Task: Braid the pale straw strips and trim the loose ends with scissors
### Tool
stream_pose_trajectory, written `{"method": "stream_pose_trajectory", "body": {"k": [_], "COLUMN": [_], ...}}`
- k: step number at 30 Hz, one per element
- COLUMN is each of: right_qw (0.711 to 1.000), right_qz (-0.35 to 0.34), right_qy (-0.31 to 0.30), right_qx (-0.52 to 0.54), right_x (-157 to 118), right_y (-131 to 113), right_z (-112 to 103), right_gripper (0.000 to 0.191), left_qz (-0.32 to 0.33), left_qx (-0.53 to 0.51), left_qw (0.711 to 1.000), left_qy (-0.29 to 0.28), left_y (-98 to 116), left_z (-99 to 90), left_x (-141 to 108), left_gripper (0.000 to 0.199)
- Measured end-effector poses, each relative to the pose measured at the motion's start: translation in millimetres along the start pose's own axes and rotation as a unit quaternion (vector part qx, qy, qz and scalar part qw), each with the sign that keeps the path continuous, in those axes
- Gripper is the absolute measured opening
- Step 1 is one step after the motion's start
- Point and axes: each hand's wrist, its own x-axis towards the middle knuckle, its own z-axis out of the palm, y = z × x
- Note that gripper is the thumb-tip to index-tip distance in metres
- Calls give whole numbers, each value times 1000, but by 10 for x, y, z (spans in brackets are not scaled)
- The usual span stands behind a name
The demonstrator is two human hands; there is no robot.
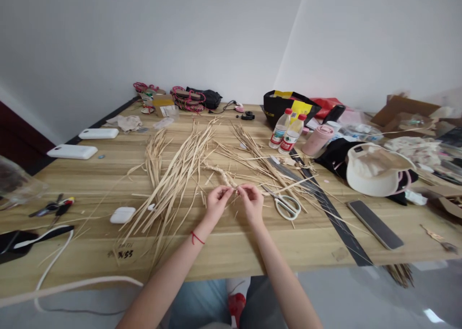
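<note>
A short braid of pale straw lies on the table and runs toward me, its near end between my fingers. My left hand pinches that end from the left, wrist marked by a red string. From the right, my right hand pinches at the same end, fingertips almost touching the left ones. The exact strands in each pinch are too small to make out. Just right of my right hand lie scissors with pale handles. Loose straw strips spread to the left, and another straw bundle lies beyond to the right.
On the left are a white earbud case, white power banks and keys. To the right stand two bottles and a pink cup, with a cap and a phone. A black bag stands behind.
</note>
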Motion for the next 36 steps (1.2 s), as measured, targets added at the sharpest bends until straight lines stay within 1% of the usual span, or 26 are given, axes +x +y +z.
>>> {"method": "stream_pose_trajectory", "body": {"k": [2,4,6,8,9,11,12,13,15,17,18,20,22,25,27,29,31,33,36], "right_qw": [995,981,964,949,942,929,925,924,928,937,941,949,955,961,963,967,972,980,993], "right_qz": [-69,-132,-175,-195,-198,-197,-194,-190,-179,-164,-156,-143,-135,-126,-118,-109,-93,-70,-11], "right_qy": [-4,-21,-45,-75,-91,-120,-131,-137,-137,-132,-131,-129,-124,-119,-121,-119,-110,-100,-89], "right_qx": [-73,-142,-195,-237,-256,-288,-298,-303,-298,-280,-269,-248,-231,-217,-208,-197,-184,-160,-79], "right_x": [-13,-25,-32,-34,-33,-29,-27,-24,-17,-8,-4,3,6,5,6,10,12,9,6], "right_y": [-4,16,53,93,110,132,137,139,132,117,105,76,42,-4,-21,-24,-15,-2,-1], "right_z": [-19,-45,-69,-81,-80,-70,-62,-54,-46,-50,-55,-63,-66,-59,-56,-57,-58,-53,-32], "right_gripper": [9,7,10,14,16,18,19,19,20,19,19,17,15,14,14,14,14,13,14], "left_qz": [-82,-149,-187,-187,-170,-107,-66,-20,73,157,192,244,276,296,293,275,244,198,116], "left_qx": [-68,-116,-125,-86,-50,44,100,159,272,362,395,437,448,433,422,406,376,333,243], "left_qw": [994,981,972,977,983,993,993,987,959,914,892,858,844,844,847,859,881,909,946], "left_qy": [-19,-52,-71,-58,-43,-7,6,7,-31,-90,-109,-117,-105,-112,-135,-150,-151,-155,-183], "left_y": [8,12,3,-21,-36,-58,-59,-52,-13,47,77,128,162,189,196,193,183,170,156], "left_z": [8,4,-6,-18,-25,-43,-56,-72,-110,-150,-169,-202,-230,-266,-281,-284,-280,-278,-278], "left_x": [9,12,14,19,23,31,33,33,30,28,30,42,59,71,65,57,59,73,105], "left_gripper": [29,32,33,33,32,27,23,19,14,14,15,17,16,16,17,16,14,11,10]}}
